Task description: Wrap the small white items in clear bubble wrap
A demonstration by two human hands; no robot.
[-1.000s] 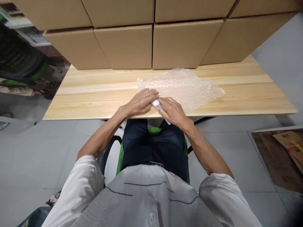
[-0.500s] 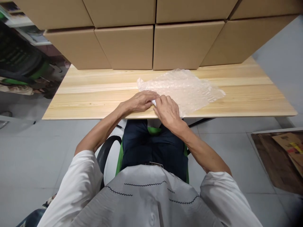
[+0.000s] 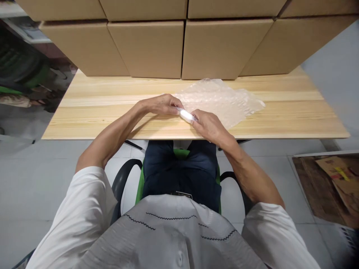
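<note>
Between my two hands is a small, shiny white oblong thing (image 3: 186, 115), tilted down to the right; its exact kind does not show. My left hand (image 3: 165, 104) pinches its upper left end between thumb and fingers. At its lower right end, my right hand (image 3: 208, 124) grips it the same way, fingers closed. Both hands are just above the table, close to its front edge. Behind them lies a crumpled sheet of clear bubble wrap (image 3: 224, 102), spread on the wood and partly hidden by my right hand.
The light wooden table (image 3: 92, 119) runs across in front of me. Stacked brown cardboard boxes (image 3: 148, 48) line its back edge. A black chair armrest (image 3: 123, 179) is at my left side. Flat cardboard (image 3: 333, 183) lies on the floor at right.
My hands have drawn apart, so more of the white thing shows between them. My left hand has risen a little and shifted left; my right hand has moved slightly right.
</note>
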